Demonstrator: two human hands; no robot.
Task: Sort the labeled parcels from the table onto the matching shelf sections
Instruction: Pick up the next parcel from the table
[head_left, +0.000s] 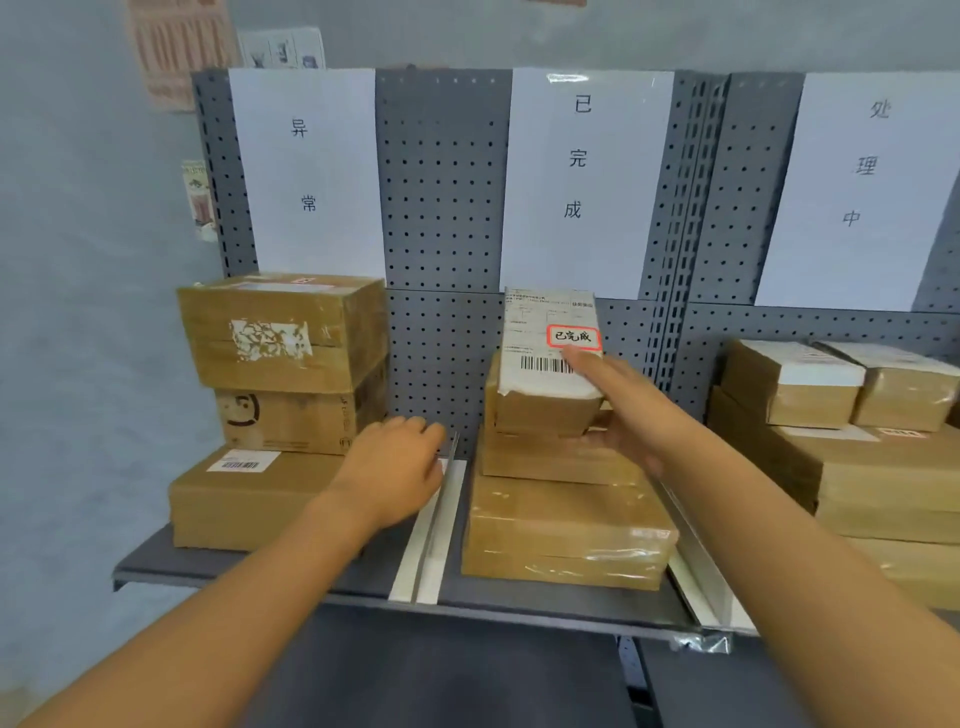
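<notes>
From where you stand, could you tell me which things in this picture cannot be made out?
- Small print on the label of the parcel held by the right hand: too small; only the red-framed 已完成 tag reads.
- Left hand fingers: curled away, so contact with the divider is unclear.
- Right-hand stack: cut off by the frame edge.
- The table with unsorted parcels: out of view.

A grey shelf (291, 569) carries three stacks of cardboard parcels (566, 525), separated by white dividers (434, 535).
</notes>
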